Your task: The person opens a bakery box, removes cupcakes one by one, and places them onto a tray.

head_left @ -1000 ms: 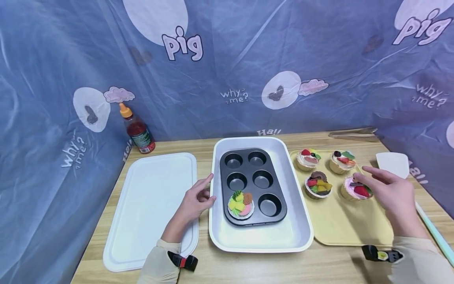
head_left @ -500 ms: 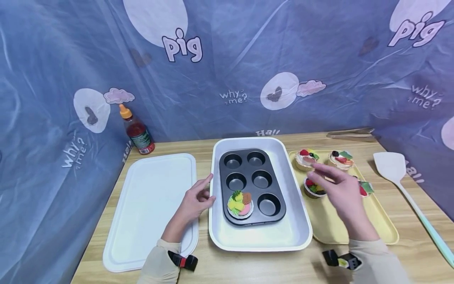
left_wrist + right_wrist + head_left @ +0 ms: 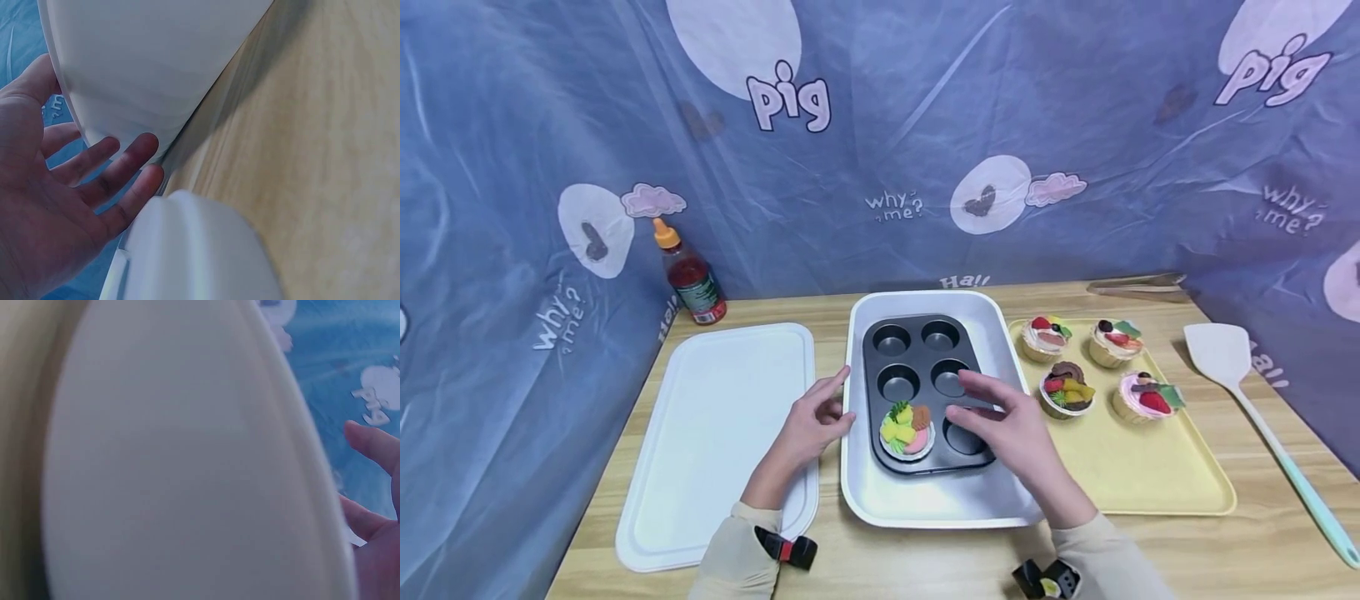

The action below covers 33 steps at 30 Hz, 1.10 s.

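My left hand (image 3: 808, 429) rests at the left side of a deep white tray (image 3: 943, 512); in the left wrist view its fingers (image 3: 100, 169) are loosely spread along the outer wall. Inside that tray lies a dark muffin tin (image 3: 895, 327) with several round cups. A cupcake with green, yellow and pink topping (image 3: 906, 432) sits in its front left cup. Above the tin's front right cup hovers my right hand (image 3: 1011, 429), thumb and fingers apart with nothing between them. The right wrist view catches the tray wall (image 3: 187, 456) and part of this hand.
On the right, a yellow tray (image 3: 1138, 475) bears several cupcakes (image 3: 1067, 389). A white spatula with a green handle (image 3: 1217, 354) lies beyond it, tongs (image 3: 1138, 286) behind. On the left are a white board (image 3: 722, 442) and a sauce bottle (image 3: 695, 279).
My right hand has swept left from over the pink cupcake on the yellow tray to above the muffin tin, carrying nothing. The left hand has stayed at the tray's side.
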Motion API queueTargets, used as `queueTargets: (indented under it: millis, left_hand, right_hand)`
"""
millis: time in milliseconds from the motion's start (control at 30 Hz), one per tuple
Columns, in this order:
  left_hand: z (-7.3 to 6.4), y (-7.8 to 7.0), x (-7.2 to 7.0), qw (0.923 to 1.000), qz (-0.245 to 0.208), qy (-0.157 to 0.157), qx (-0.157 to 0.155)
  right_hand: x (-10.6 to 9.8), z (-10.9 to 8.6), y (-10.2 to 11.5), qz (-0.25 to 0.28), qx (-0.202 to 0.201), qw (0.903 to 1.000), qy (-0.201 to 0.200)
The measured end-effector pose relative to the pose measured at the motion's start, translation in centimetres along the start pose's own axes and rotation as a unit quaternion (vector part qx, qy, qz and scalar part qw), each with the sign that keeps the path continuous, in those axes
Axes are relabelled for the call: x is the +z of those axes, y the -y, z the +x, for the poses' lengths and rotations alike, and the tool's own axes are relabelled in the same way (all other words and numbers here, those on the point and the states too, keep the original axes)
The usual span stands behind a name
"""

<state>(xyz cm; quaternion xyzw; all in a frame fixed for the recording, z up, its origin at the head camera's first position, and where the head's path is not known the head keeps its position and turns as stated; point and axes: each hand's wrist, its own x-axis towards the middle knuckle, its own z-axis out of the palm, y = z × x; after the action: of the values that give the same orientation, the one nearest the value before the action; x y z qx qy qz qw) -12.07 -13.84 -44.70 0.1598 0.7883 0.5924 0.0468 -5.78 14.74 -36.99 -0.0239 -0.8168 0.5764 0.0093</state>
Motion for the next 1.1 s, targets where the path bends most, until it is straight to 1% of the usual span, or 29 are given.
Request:
queueTargets:
  millis: [100,200,300,400,533,633,733,833,1100]
  left_hand:
    - [0.0,0.0,-0.1,1.0000,-0.003,-0.001,0.002]
    - [0.0,0.0,-0.1,1.0000,0.000,-0.004,0.003]
    - [0.0,0.1,0.0,1.0000,0.005,-0.006,0.001]
    - [0.1,0.0,0.0,1.0000,0.008,-0.006,0.000]
    - [0.0,-0.2,0.0,1.0000,0.007,-0.004,0.004]
    - [0.0,-0.3,-0.1,0.9999,0.007,-0.004,0.009]
    - [0.0,-0.3,-0.1,0.9999,0.008,-0.003,0.013]
    - [0.0,-0.3,-0.1,0.9998,0.009,-0.004,0.014]
    - [0.0,-0.3,0.0,0.9999,0.008,-0.002,0.007]
  right_hand:
    - [1.6,0.2,-0.1,0.007,0.000,0.9999,0.013]
    - [2.9,0.4,-0.3,0.007,0.009,0.9997,0.021]
    - [3.7,0.7,-0.5,0.000,0.017,0.9995,0.027]
    - [4.4,0.7,-0.8,-0.018,0.020,0.9992,0.029]
    - [5.1,0.6,-1.1,-0.034,0.017,0.9987,0.033]
    - [5.6,0.6,-1.3,-0.042,0.004,0.9984,0.038]
    - [5.9,0.5,-1.3,-0.061,-0.011,0.9973,0.038]
    - [6.2,0.4,-1.3,-0.080,-0.018,0.9961,0.034]
    - [6.3,0.3,-1.4,-0.091,-0.020,0.9955,0.018]
